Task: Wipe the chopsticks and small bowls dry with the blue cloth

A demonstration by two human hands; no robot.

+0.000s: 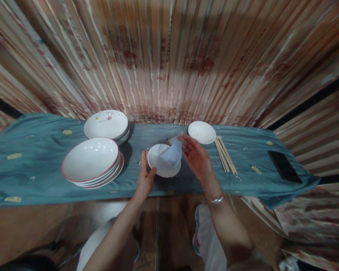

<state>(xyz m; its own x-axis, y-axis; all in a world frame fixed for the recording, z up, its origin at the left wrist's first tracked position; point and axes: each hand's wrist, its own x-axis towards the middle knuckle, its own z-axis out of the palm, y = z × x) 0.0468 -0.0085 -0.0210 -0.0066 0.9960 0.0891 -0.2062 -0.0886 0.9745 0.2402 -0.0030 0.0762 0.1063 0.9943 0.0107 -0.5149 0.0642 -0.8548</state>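
In the middle of the head view is a small white bowl [155, 162], tilted a little. My left hand [145, 174] grips its left edge, thumb at the near side and fingers behind. My right hand [197, 157] is at the bowl's right side, closed on a thin, pale bluish-white cloth [173, 151]. The cloth's lower part hangs into the bowl, covering some of its inside. Past my right hand, a second white bowl [202, 131] sits on the table, with several wooden chopsticks [225, 155] lying beside it.
A stack of red-rimmed white bowls [92, 162] stands at left on the teal tablecloth [45, 150]. Behind it is a stack of flower-patterned plates [106, 124]. A black phone [284, 165] lies at the right end. A patterned curtain [164, 64] hangs along the back.
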